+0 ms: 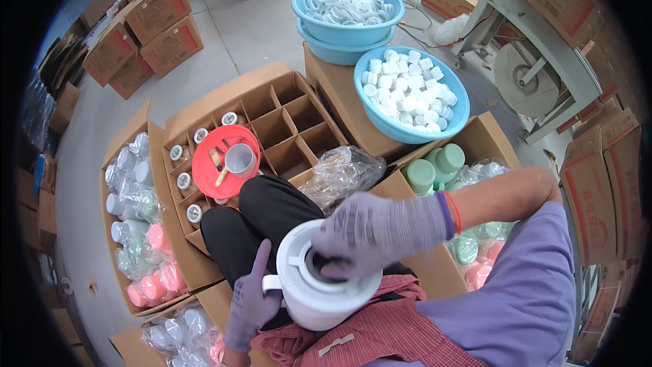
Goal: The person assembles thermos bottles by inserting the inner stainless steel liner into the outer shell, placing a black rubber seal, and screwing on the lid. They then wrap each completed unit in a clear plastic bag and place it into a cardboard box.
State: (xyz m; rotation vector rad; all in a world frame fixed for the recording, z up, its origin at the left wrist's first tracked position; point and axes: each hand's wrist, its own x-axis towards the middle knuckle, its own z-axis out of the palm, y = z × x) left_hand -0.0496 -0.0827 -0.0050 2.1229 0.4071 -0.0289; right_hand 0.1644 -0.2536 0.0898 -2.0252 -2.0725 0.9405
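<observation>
A white jug with a side handle rests on my lap, its round opening facing up. My left hand, in a grey-purple glove, grips it at the handle, the index finger stretched up along its side. The gloved fingers of my right hand are curled together and reach into the opening. Something dark shows below these fingertips; I cannot make out whether it is a held part or the jug's inside. My right hand is slightly blurred.
A red tray with a clear cup and small tools lies on a divided carton. Blue basins hold white caps and pale rings. Cartons with bagged pink, white and green pieces stand around me. A plastic bag lies beyond my knees.
</observation>
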